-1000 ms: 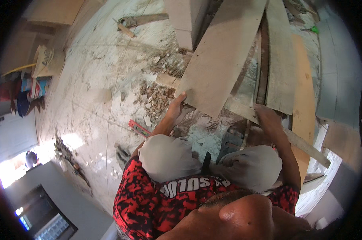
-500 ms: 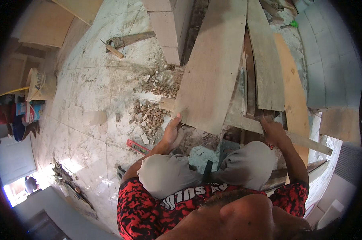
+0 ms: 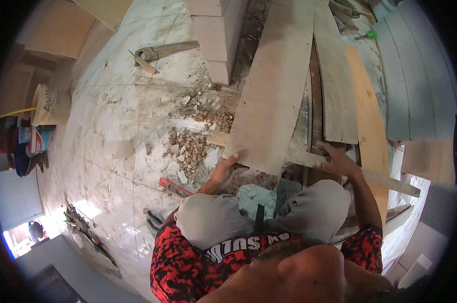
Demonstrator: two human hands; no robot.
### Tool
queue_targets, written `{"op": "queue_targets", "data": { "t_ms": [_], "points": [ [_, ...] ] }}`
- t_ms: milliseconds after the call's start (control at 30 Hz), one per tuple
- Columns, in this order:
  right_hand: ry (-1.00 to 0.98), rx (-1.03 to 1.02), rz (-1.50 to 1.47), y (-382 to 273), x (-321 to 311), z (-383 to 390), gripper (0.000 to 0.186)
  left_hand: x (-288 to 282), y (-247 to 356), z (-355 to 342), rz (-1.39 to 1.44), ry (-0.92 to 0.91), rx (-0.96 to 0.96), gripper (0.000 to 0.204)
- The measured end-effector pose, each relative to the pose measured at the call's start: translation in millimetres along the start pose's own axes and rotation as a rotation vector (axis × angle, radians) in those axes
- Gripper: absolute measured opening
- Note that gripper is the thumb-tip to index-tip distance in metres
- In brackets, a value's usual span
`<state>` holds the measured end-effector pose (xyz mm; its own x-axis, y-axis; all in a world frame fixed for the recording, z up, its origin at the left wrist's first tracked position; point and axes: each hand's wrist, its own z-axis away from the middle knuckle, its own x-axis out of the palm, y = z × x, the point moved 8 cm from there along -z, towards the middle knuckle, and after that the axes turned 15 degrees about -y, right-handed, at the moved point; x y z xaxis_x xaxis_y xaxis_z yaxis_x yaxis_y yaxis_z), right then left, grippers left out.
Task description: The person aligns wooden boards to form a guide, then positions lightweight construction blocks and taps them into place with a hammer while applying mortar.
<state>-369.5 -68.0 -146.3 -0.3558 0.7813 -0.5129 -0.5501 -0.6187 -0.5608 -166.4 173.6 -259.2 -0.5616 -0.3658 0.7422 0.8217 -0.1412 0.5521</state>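
A long plywood board (image 3: 274, 96) slopes away from me, its near end above the floor in front of my knees. My left hand (image 3: 225, 168) grips the near left corner, thumb on top and the other fingers mostly hidden beneath. A narrow wooden strip (image 3: 382, 180) runs crosswise under the board and sticks out on both sides. Over this strip, right of the board's near end, my right hand (image 3: 338, 160) has its fingers apart. Whether its fingertips touch the strip, I cannot tell. Right of the board lies a second greyish plank (image 3: 335, 91).
Broken rubble (image 3: 187, 149) covers the floor left of the board. A red spirit level (image 3: 175, 187) lies near my left forearm, and a handsaw (image 3: 165, 50) farther off. A block pillar (image 3: 213, 43) stands beyond. A paler plank (image 3: 370, 106) lies near the right wall (image 3: 415, 76).
The board's near end has shifted slightly right and toward me, with my left hand still on it. My right hand has moved a little left, and its fingers have spread.
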Motion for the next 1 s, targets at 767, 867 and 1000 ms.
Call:
{"op": "queue_targets", "data": {
  "t_ms": [767,867,1000],
  "points": [
    [0.75,-0.23,-0.745,-9,-42,-166,0.077,-4,-1,10,-0.081,-0.01,0.312,0.056],
    [0.733,-0.263,-0.814,-12,-52,-164,0.073,-1,8,4,-0.102,0.041,0.305,0.058],
    [0.505,-0.137,-0.891,2,-45,-191,0.068,-1,14,5,-0.112,0.08,0.216,0.063]
  ]
}}
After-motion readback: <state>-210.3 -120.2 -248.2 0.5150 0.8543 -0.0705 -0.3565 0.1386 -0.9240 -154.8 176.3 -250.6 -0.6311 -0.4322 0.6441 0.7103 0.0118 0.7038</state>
